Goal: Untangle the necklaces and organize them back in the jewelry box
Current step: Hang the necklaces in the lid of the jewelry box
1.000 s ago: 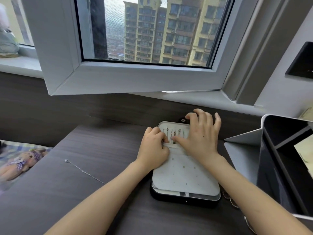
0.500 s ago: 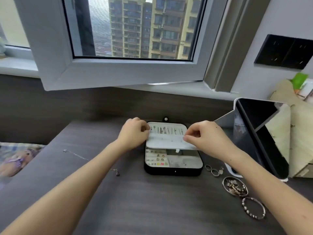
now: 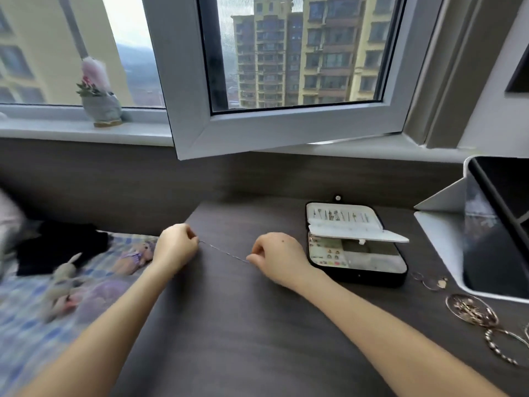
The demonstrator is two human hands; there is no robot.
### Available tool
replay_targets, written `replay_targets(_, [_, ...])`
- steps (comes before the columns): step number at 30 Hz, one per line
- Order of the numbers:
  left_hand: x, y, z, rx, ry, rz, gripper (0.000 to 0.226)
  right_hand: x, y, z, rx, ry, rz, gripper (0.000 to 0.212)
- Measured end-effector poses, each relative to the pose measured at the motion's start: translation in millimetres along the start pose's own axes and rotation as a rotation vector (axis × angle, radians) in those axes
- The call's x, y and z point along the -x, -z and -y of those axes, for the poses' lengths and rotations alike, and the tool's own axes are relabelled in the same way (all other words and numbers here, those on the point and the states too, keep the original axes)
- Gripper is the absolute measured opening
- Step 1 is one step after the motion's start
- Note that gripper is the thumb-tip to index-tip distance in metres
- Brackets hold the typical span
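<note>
A thin silver necklace chain (image 3: 226,253) lies stretched across the dark wooden table (image 3: 257,325). My left hand (image 3: 176,246) pinches its left end and my right hand (image 3: 279,257) pinches its right end. To the right stands the black jewelry box (image 3: 357,277), its white inner flap (image 3: 352,232) half raised. Several pendants hang in a row on the panel behind the flap, and small earrings show in the tray below it.
A tablet in a white folding case (image 3: 492,239) stands at the far right. Rings, bangles and a beaded bracelet (image 3: 472,309) lie in front of it. An open window sash (image 3: 286,124) overhangs the table's back. A bed with plush toys (image 3: 71,282) borders the left edge.
Both hands have left the box's white flap and moved left to the chain on the table, each taking one end. The view has swung left. The flap stays half raised.
</note>
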State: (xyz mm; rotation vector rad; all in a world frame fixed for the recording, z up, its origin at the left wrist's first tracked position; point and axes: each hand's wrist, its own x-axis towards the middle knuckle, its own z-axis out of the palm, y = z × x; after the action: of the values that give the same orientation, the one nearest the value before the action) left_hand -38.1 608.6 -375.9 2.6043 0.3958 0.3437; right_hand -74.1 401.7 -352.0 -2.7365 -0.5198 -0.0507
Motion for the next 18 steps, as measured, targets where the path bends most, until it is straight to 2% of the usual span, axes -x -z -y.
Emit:
replay_targets(3, [-3,0,8,0.046,0.113,-0.053,0.014,-33,-17,19,-0.109,-0.048,-0.048,0.026])
replay_targets(6, [-8,-1,10,0.086,0.129,-0.046,0.011,-61,-30,39,-0.125,-0.075,-0.054,0.029])
replay_targets(9, [-10,-3,9,0.079,0.069,0.009,0.01,-81,-48,54,-0.103,-0.115,-0.017,0.035])
replay_targets(13, [-17,-2,8,-0.012,-0.054,0.053,0.009,-93,-62,63,-0.034,-0.144,-0.028,0.022])
replay_targets(18, [-24,-2,6,-0.157,-0.175,0.157,0.016,-93,-62,65,0.041,-0.107,-0.016,0.022])
